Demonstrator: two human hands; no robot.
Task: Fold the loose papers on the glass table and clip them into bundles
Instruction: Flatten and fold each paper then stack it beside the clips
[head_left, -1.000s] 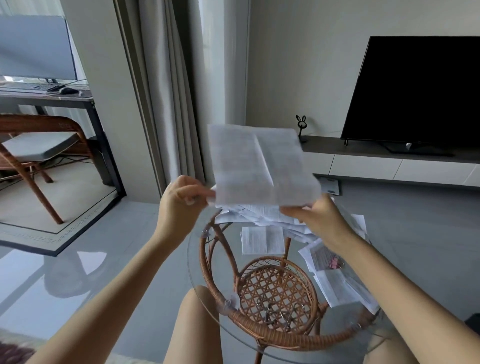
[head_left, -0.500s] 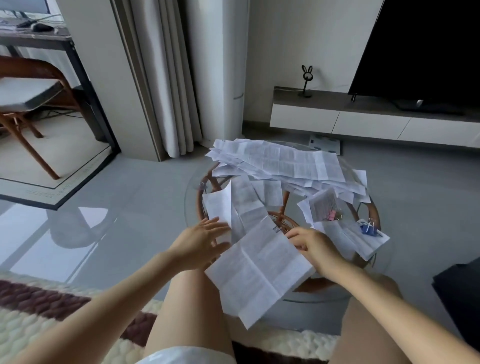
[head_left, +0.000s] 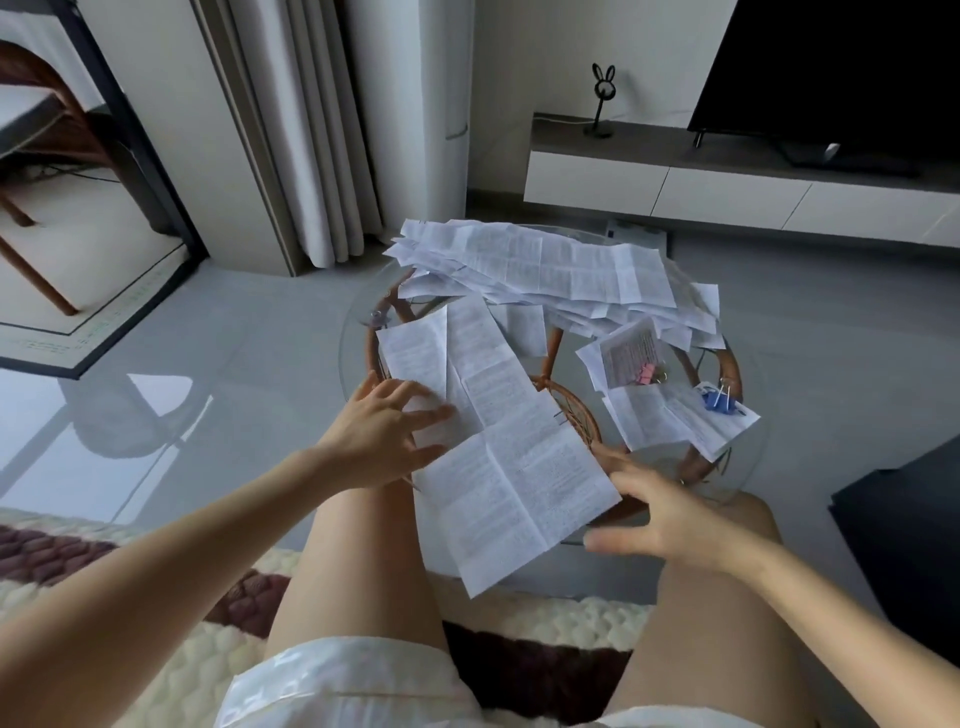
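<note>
Left hand (head_left: 387, 428) lies flat on a creased sheet (head_left: 511, 491) on the glass table (head_left: 358, 312); right hand (head_left: 657, 512) hovers, fingers spread, beside it.

Far side: the loose paper pile (head_left: 550, 270) lay across the back of the glass table (head_left: 748, 467).
Near edge: an unfolded sheet (head_left: 514, 499) overhung the table, between the left hand (head_left: 384, 431) and the right hand (head_left: 660, 509).
Right: clipped bundles (head_left: 670, 410) lay before the pile.
</note>
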